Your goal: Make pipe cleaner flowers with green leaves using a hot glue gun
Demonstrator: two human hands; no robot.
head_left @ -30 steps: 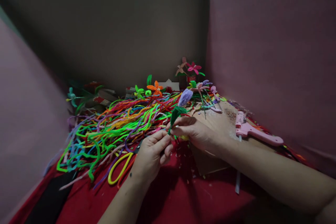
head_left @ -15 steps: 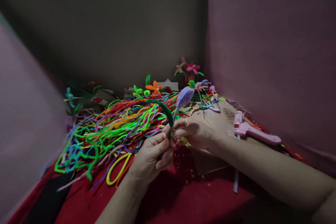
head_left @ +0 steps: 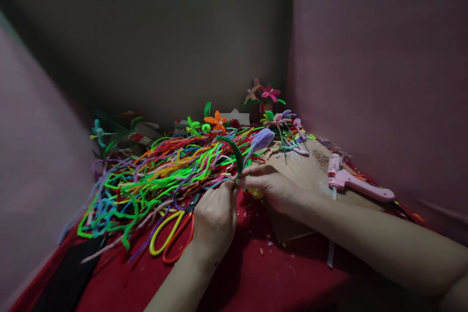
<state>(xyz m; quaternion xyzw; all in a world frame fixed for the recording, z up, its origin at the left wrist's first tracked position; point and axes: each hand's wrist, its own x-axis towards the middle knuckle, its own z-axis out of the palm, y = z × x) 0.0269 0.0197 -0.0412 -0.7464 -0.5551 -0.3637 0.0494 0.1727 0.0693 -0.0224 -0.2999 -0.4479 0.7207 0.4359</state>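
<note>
A pipe-cleaner flower with a lilac bud [head_left: 262,140] and a curved dark green leaf [head_left: 236,150] stands between my two hands, leaning right. My left hand [head_left: 215,212] is closed around the lower stem, its back turned up so that most of the fingers are hidden. Just above, my right hand [head_left: 265,183] pinches the stem at the base of the leaf, fingertips against the left hand. Scissors [head_left: 170,234] with one yellow and one red handle lie beside my left wrist. The stem's lower end is hidden by the left hand.
Many coloured pipe cleaners [head_left: 164,175] are heaped at left and centre. A pink glue gun [head_left: 356,184] lies right of a board [head_left: 303,170]. Finished flowers [head_left: 217,121] stand at the back. Scraps dot the red cloth [head_left: 274,278]; a black strip [head_left: 69,273] lies left.
My left hand has rolled over, turning its back upward. The bud and leaf have tipped slightly to the right and lower. More of the scissors' red handle shows.
</note>
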